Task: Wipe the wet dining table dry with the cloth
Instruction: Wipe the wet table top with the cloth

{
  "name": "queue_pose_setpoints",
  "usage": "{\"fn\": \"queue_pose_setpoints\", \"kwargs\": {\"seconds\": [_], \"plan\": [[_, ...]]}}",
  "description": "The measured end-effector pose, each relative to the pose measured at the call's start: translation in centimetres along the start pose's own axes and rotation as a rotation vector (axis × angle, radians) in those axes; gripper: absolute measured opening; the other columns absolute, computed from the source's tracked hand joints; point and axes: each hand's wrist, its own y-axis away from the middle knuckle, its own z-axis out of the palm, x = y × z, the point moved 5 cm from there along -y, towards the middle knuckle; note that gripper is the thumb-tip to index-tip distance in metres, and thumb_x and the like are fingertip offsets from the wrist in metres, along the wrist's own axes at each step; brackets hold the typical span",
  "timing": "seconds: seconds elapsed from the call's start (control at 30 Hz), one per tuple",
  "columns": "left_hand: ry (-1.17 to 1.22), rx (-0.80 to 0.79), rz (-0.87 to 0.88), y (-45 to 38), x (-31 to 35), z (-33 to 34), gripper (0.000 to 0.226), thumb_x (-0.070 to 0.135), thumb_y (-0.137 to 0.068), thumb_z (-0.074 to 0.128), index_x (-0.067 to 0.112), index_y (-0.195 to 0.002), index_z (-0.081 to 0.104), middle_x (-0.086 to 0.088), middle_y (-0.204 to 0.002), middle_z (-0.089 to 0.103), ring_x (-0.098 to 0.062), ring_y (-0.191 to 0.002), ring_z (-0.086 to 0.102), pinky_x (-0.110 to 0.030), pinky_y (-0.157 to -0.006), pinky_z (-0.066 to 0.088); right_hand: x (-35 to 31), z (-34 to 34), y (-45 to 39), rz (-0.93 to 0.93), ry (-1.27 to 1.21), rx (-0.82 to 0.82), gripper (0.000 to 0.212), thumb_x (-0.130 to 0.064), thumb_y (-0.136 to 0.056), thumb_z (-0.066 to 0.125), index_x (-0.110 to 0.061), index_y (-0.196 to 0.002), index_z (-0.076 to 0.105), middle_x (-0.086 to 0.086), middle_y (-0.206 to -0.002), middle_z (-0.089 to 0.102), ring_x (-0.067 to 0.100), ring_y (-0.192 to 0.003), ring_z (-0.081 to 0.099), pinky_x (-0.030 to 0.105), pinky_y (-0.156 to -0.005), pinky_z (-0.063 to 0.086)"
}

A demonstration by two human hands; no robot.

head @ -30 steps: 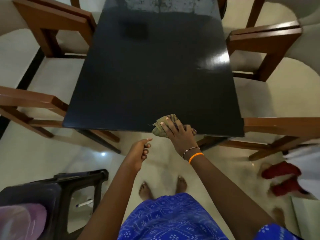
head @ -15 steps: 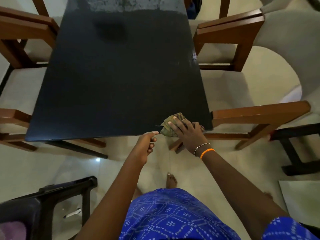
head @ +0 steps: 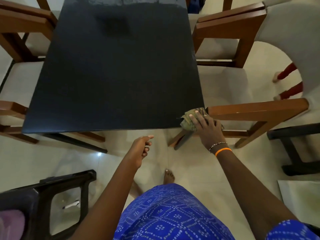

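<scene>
The dark glossy dining table (head: 114,71) fills the upper middle of the head view. A crumpled olive-green cloth (head: 187,121) lies on its near right corner, partly over the edge. My right hand (head: 208,129) presses flat on the cloth, fingers spread over it. My left hand (head: 141,148) hovers below the table's near edge, fingers loosely curled, holding nothing. Wet streaks show at the table's far end (head: 131,0).
Wooden chairs with pale seats stand on the left (head: 20,25) and right (head: 230,32); one chair's back rail (head: 256,108) touches the corner by the cloth. A black chair (head: 52,191) stands at lower left. Another person's red-clad legs (head: 287,82) are at right.
My right hand has slid the cloth rightward along the near edge to the table's right corner. My left hand has followed a little, staying below the edge.
</scene>
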Motion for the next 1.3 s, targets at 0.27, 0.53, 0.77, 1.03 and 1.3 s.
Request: {"fn": "queue_pose_setpoints", "kwargs": {"seconds": [0.27, 0.53, 0.77, 1.03, 1.3], "plan": [[0.089, 0.017, -0.051, -0.3, -1.3, -0.3, 0.029, 0.017, -0.096, 0.037, 0.011, -0.119, 0.054, 0.002, -0.068, 0.042, -0.007, -0.051, 0.029, -0.015, -0.039, 0.022, 3.6, 4.3, 5.8, 1.265, -1.142, 0.035, 0.053, -0.002, -0.088, 0.052, 0.004, -0.137, 0.031, 0.026, -0.140, 0.036, 0.040, -0.120, 0.044, 0.047, -0.097, 0.039], [0.104, -0.046, -0.076, 0.0, -1.8, 0.1, 0.029, 0.018, -0.095, 0.038, 0.011, -0.120, 0.053, 0.003, -0.068, 0.044, -0.005, -0.048, 0.033, -0.014, -0.038, 0.025, -4.0, 1.7, 2.6, 1.634, -1.848, 0.394, 0.059, 0.009, -0.087, 0.049, 0.001, -0.140, 0.023, 0.025, -0.143, 0.036, 0.038, -0.127, 0.044, 0.048, -0.109, 0.036], [0.180, 0.001, -0.067, 0.2, -2.7, -6.7, 0.027, 0.020, -0.094, 0.041, 0.013, -0.116, 0.055, 0.003, -0.069, 0.045, -0.006, -0.054, 0.034, -0.018, -0.048, 0.026, -14.4, -4.1, -2.1, 1.451, -1.799, 0.308, 0.060, 0.016, -0.083, 0.048, 0.005, -0.138, 0.029, 0.018, -0.131, 0.050, 0.027, -0.106, 0.059, 0.011, -0.076, 0.046], [0.279, 0.059, -0.063, 1.4, -3.6, -20.3, 0.022, 0.019, -0.095, 0.040, 0.014, -0.110, 0.055, 0.004, -0.068, 0.043, -0.006, -0.055, 0.033, -0.019, -0.051, 0.025, -29.7, -8.4, -6.3, 1.157, -1.653, -0.152, 0.060, -0.006, -0.095, 0.041, 0.001, -0.145, 0.008, 0.015, -0.148, 0.028, 0.033, -0.128, 0.043, 0.037, -0.109, 0.034], [0.394, 0.217, 0.033, 2.2, -1.3, -36.4, 0.013, 0.020, -0.091, 0.047, 0.021, -0.093, 0.061, 0.005, -0.068, 0.044, -0.005, -0.053, 0.033, -0.015, -0.047, 0.027, -43.4, -14.1, -11.4, 0.873, -1.545, -0.350, 0.042, -0.005, -0.095, 0.043, 0.014, -0.131, 0.030, 0.025, -0.138, 0.039, 0.028, -0.117, 0.046, 0.022, -0.090, 0.029]]}}
